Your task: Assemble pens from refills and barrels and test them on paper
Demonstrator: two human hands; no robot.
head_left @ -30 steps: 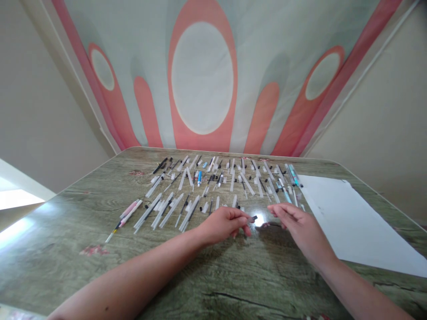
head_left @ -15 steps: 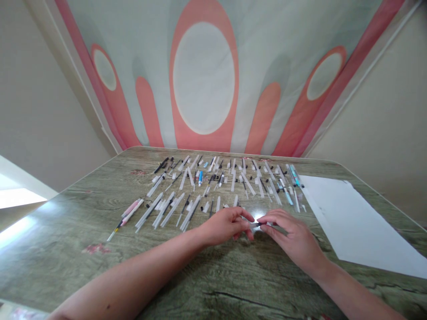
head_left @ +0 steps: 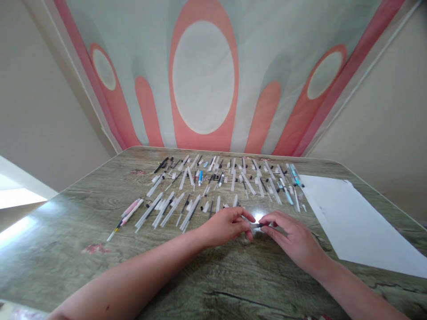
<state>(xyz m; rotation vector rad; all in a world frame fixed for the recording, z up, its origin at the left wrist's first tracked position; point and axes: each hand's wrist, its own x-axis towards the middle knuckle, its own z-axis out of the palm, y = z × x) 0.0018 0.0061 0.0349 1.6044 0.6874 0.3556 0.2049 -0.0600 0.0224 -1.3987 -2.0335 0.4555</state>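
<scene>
Right hand (head_left: 289,231) pinches small dark-tipped piece (head_left: 258,226); left hand (head_left: 233,226) half-curled at its other end, grip unclear. Bare tabletop (head_left: 200,284) nearer wearer.

Bare tabletop (head_left: 207,280) lies nearest; pen parts (head_left: 191,211) (many) block beyond.

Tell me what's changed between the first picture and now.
The right hand has moved left, toward the other hand, and its fingertips now close on the dark end of the small piece. The left hand still holds that piece, in about the same place. The rows of pen parts and the white paper look unchanged.
</scene>
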